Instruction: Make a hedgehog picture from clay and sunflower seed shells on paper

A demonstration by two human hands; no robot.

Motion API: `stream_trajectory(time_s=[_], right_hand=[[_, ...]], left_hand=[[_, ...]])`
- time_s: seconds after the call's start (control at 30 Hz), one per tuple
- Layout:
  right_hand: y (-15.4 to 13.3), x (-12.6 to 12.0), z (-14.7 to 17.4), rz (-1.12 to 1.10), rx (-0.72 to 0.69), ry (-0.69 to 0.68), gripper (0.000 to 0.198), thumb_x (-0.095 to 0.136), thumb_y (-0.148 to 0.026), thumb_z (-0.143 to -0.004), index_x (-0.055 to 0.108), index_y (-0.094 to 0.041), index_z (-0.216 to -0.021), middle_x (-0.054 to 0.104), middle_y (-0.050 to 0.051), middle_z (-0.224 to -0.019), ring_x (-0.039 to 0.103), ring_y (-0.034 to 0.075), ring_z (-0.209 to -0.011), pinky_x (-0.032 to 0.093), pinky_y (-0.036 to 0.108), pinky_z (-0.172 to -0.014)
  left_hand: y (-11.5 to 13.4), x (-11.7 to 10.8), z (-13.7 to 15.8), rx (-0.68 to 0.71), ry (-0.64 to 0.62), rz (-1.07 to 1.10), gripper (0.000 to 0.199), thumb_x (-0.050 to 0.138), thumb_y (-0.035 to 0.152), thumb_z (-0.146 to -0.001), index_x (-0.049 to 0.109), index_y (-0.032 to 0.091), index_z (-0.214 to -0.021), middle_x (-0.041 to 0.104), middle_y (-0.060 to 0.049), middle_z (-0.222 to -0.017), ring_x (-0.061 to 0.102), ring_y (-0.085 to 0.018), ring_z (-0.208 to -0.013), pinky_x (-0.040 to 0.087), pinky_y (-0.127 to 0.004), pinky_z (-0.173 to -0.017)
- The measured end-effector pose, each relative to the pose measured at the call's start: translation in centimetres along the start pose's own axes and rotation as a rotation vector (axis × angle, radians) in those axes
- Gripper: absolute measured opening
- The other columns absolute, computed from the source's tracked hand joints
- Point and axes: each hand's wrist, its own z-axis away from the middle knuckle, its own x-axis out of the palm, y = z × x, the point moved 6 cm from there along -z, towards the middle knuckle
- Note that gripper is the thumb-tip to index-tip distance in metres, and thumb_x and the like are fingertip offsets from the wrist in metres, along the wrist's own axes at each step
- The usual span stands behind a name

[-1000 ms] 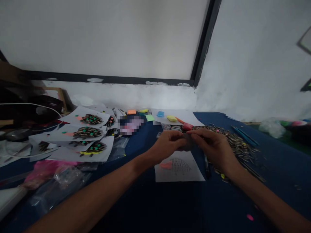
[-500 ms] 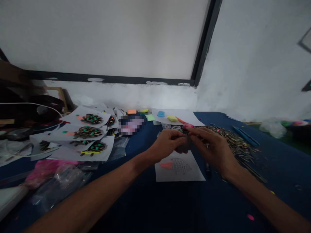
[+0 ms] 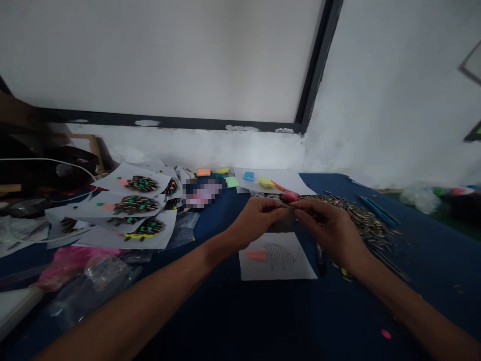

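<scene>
My left hand (image 3: 261, 218) and my right hand (image 3: 330, 225) meet in front of me, fingertips almost touching. Both pinch at a small, dim grey thing between them, too blurred and covered to name. Just below lies a white sheet (image 3: 278, 271) with a drawn hedgehog-like animal, its pointed face filled in with salmon-pink clay and its body covered in small marks. Beyond my right hand spreads a pile of striped sunflower seeds (image 3: 376, 233). A red-pink packet (image 3: 290, 195) sits just behind my fingertips.
Papers with seed-covered animals (image 3: 137, 205) are stacked at left, near clear plastic bags (image 3: 108, 273) and a pink bag (image 3: 69, 265). Clay blocks, one blue (image 3: 248, 176) and one yellow (image 3: 265, 183), rest on paper at the back. Blue tweezers-like tools (image 3: 379, 210) lie by the seeds.
My right fingers have bent down from a straighter pose and now pinch closer to my left fingertips. The dark thing between my hands shows less. The drawing has stayed in place.
</scene>
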Motion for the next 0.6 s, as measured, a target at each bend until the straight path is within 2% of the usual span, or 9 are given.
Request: stream_trajectory(time_s=[0.1, 0.3, 0.5, 0.6], right_hand=[[0.8, 0.1, 0.0, -0.044, 0.057, -0.007, 0.019, 0.061, -0.035, -0.083, 0.071, -0.020, -0.087, 0.070, 0.005, -0.078, 0.062, 0.018, -0.066, 0.047, 0.028, -0.053], [0.6, 0.1, 0.0, -0.045, 0.032, -0.026, 0.017, 0.062, -0.034, -0.083, 0.071, -0.020, -0.082, 0.068, 0.003, -0.072, 0.060, 0.016, -0.061, 0.045, 0.027, -0.052], [-0.6, -0.3, 0.2, 0.087, -0.044, 0.028, 0.021, 0.059, -0.031, -0.085, 0.073, -0.023, -0.098, 0.073, 0.006, -0.090, 0.064, 0.018, -0.068, 0.048, 0.029, -0.055], [-0.9, -0.2, 0.2, 0.108, -0.041, -0.005, 0.019, 0.057, -0.029, -0.085, 0.074, -0.023, -0.091, 0.073, 0.006, -0.085, 0.064, 0.019, -0.068, 0.048, 0.030, -0.056]], left_hand=[[0.1, -0.2, 0.0, 0.011, 0.043, -0.030, 0.011, 0.059, 0.017, -0.083, 0.066, 0.011, -0.079, 0.060, 0.000, -0.066, 0.052, -0.007, -0.058, 0.041, -0.020, -0.057], [-0.1, -0.2, -0.1, -0.008, 0.073, 0.051, 0.006, 0.062, 0.016, -0.082, 0.065, 0.011, -0.083, 0.062, -0.001, -0.071, 0.056, -0.009, -0.063, 0.045, -0.022, -0.060], [0.2, -0.6, -0.2, 0.016, 0.121, 0.062, 0.010, 0.062, 0.017, -0.081, 0.063, 0.011, -0.073, 0.057, 0.001, -0.065, 0.051, -0.006, -0.058, 0.042, -0.019, -0.055], [0.1, -0.5, -0.1, 0.014, 0.120, 0.061, 0.012, 0.063, 0.020, -0.081, 0.063, 0.011, -0.073, 0.057, 0.001, -0.064, 0.051, -0.007, -0.058, 0.042, -0.019, -0.055]])
